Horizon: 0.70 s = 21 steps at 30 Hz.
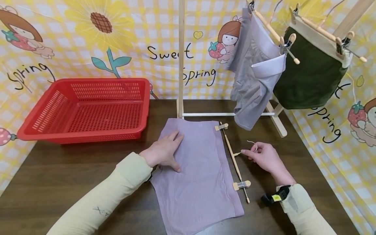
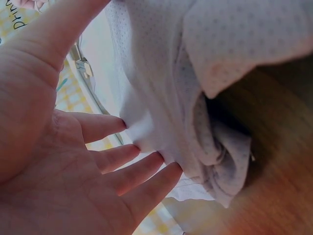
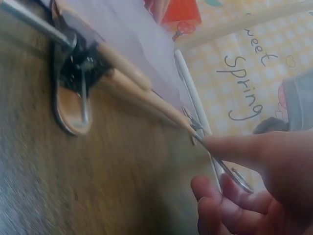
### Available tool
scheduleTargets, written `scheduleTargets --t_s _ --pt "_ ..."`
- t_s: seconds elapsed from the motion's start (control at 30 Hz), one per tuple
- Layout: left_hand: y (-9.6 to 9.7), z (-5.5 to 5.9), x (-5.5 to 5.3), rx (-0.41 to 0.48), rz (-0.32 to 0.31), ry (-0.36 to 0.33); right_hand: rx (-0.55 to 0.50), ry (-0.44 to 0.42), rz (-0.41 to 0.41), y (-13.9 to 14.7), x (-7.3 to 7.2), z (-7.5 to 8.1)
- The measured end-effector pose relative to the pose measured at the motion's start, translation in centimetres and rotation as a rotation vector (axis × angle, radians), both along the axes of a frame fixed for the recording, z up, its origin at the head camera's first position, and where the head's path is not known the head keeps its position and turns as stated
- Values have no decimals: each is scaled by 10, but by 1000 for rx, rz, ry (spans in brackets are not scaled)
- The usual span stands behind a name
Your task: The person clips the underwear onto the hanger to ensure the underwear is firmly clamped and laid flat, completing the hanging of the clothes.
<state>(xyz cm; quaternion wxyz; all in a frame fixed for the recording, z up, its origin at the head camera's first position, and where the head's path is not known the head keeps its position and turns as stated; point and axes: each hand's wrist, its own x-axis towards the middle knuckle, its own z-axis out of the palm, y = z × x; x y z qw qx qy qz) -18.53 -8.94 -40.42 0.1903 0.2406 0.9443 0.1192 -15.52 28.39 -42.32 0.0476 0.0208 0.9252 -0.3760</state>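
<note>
Lilac underpants (image 1: 196, 169) lie spread flat on the table, the waistband toward the right. A clip hanger (image 1: 233, 155) with a wooden bar runs along that waistband, and its two clips, the upper (image 1: 221, 127) and the lower (image 1: 242, 185), are fastened on the waistband edge. My left hand (image 1: 165, 151) rests on the left part of the cloth with fingers spread; in the left wrist view its fingertips touch the fabric (image 2: 146, 98). With thumb and fingers, my right hand (image 1: 264, 156) pinches the metal hook (image 3: 237, 178) of the hanger.
A red plastic basket (image 1: 88, 135) stands at the back left. Behind the underpants rises a wooden rack with a white lower bar (image 1: 208, 114). Grey underpants (image 1: 252, 78) and dark green ones (image 1: 308, 68) hang from clip hangers at the back right.
</note>
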Motion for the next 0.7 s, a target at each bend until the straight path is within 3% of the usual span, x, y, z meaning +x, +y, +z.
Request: scheduleTargets --t_s 0.33,0.7 --pt "0 4 2 0 -2 1 348 -98 28 11 -3 -1" --pt "2 3 0 -30 -7 9 339 -105 33 14 -8 -2"
